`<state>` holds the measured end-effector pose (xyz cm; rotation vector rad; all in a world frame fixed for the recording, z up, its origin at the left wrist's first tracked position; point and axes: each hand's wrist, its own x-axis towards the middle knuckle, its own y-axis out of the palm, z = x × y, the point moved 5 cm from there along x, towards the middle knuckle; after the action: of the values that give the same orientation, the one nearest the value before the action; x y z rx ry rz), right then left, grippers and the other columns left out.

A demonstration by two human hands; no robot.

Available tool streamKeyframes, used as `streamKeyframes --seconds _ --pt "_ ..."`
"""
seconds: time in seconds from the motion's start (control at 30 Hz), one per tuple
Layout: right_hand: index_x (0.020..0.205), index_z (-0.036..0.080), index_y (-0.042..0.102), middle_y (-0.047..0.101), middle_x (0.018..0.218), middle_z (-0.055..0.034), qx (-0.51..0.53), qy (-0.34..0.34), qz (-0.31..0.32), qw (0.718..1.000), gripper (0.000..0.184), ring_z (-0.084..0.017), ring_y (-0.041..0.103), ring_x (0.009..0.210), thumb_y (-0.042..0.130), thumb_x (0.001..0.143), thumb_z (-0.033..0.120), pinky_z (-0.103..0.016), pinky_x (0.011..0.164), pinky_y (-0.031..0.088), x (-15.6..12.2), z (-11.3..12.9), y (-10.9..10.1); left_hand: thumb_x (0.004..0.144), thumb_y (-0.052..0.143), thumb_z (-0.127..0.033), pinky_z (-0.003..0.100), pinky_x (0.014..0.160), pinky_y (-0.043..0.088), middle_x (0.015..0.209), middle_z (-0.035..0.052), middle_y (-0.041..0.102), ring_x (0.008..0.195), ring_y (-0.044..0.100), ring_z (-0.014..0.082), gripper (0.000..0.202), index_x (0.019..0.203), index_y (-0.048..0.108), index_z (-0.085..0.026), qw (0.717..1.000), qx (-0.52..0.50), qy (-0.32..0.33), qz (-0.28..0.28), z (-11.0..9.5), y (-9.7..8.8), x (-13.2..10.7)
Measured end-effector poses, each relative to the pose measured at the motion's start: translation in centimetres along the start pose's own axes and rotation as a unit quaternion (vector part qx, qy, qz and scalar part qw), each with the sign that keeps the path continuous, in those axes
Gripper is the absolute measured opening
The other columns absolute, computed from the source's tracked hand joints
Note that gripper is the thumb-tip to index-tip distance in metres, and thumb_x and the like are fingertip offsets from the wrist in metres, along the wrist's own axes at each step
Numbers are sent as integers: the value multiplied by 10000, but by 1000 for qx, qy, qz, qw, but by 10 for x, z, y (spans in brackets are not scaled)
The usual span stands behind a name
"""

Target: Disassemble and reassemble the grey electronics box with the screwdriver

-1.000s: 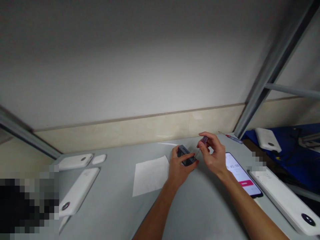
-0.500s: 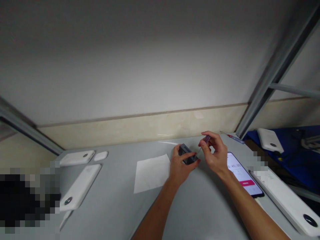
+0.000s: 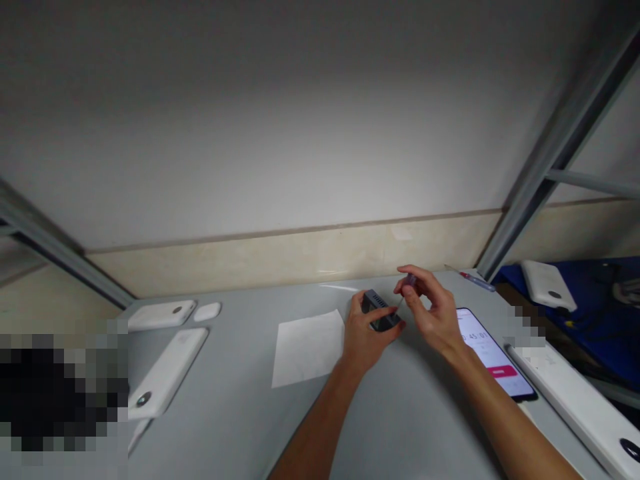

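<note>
Left hand (image 3: 367, 332) clamped on a dark grey vented box (image 3: 380, 311); right hand (image 3: 433, 313) pinching a purple-handled screwdriver (image 3: 411, 281). Phone (image 3: 493, 353) timer shows 45:0, final digit blurred

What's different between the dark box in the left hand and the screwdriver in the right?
The dark grey box is a squat block with a slotted top, while the screwdriver is slim, with a purple handle and thin metal shaft. The box is the bulkier of the two. The box is gripped in the left hand; the screwdriver is pinched in the right hand, its shaft angled down toward the box. Both are hand-held, close together.
</note>
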<state>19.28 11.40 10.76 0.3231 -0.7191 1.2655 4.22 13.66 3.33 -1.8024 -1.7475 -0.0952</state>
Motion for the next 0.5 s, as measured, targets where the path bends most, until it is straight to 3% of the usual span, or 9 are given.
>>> streamKeyframes --seconds 0.1,0.27,0.4,0.5 --pt "1070 234 700 738 1008 -68 73 15 -2 997 223 -193 669 841 538 1033 383 -343 736 527 6 6 0 701 923 -324 484 1105 517 1300 59 546 1228 589 272 307 994 833 -326 1000 13 3 -2 -2 1 0" --pt "981 222 660 744 858 -47 167 75 -2 983 214 -186 709 715 727 912 413 -324 646 560 13 9 2 706 919 -310 467 1107 520 1309 58 548 1241 592 268 317 1009 829 -328 1000 13 7 10 -3 3 -1" --pt "890 231 586 649 737 8 200 76 4 977 308 -149 636 597 796 843 451 -276 543 501 13 12 4 701 919 -311 465 1109 523 1301 51 547 1219 603 261 320 1007 828 -325 1000 4 12 16 -3 2 0" --pt "853 250 505 544 674 40 232 81 23 969 351 -130 528 562 696 913 538 -265 535 450 12 14 8 702 917 -299 466 1124 513 1302 49 540 1228 596 262 321 1009 827 -324 1000 1 15 22 -2 3 0"
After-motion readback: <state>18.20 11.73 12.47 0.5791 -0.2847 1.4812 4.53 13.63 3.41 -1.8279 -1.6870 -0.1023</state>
